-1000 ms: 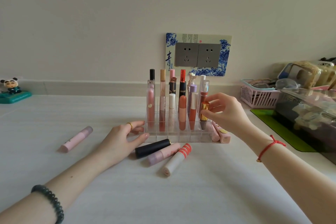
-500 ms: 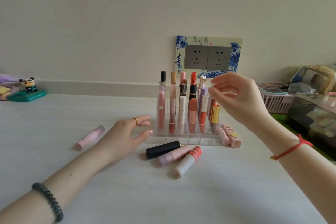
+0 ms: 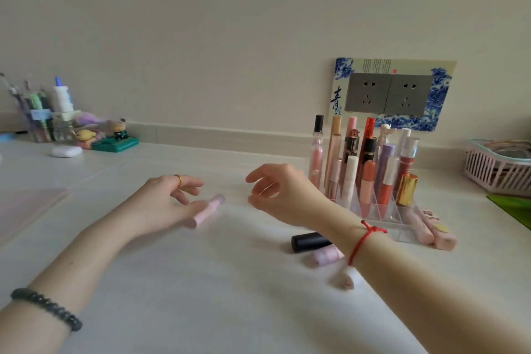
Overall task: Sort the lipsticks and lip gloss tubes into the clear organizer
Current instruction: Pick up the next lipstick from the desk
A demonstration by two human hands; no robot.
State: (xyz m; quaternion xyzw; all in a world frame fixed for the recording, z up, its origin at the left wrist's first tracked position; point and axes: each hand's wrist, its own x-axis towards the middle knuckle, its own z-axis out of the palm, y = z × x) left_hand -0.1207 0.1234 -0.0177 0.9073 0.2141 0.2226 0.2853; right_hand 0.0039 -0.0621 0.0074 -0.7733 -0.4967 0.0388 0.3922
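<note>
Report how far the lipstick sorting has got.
Done: many tubes stand upright in the clear plastic organizer, a gold-capped tube at its front. In hand: nothing gripped; the left hand is over a pale pink tube lying on the table, the right hand open nearby. Left: that tube, a black tube, a lilac tube, a white tube and two pink tubes beside the organizer.

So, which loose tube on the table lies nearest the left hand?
The pale pink tube, lying alone right at the left hand; the others lie by the clear organizer.
</note>
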